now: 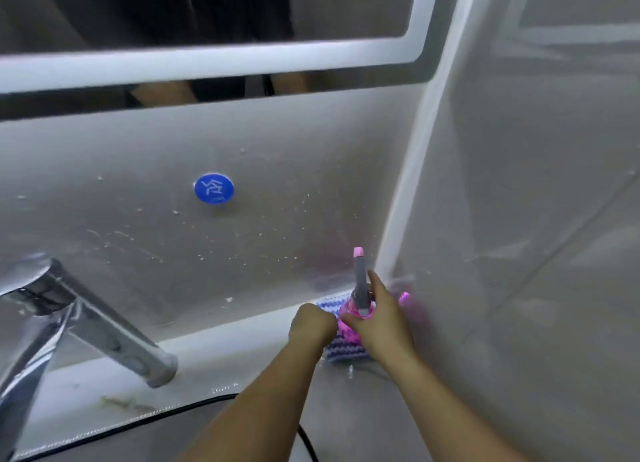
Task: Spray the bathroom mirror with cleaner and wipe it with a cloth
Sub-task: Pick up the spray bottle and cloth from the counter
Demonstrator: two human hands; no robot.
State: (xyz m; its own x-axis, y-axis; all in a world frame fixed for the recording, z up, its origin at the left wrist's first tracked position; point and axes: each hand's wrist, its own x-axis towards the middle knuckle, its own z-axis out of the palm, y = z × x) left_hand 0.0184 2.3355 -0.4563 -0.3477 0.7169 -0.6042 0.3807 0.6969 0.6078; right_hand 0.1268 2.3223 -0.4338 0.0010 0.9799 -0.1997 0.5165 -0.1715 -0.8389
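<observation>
My right hand (379,318) wraps the pink spray bottle (356,318) low and right of centre, fingers closed round its neck, grey nozzle up. My left hand (311,323) sits curled beside it, touching the blue-white cloth (341,349) under the bottle; can't tell if it grips. Mirror (207,15) fills the upper left. Faucet (86,323) lower left, blue sticker (213,188) mid-frame.
</observation>
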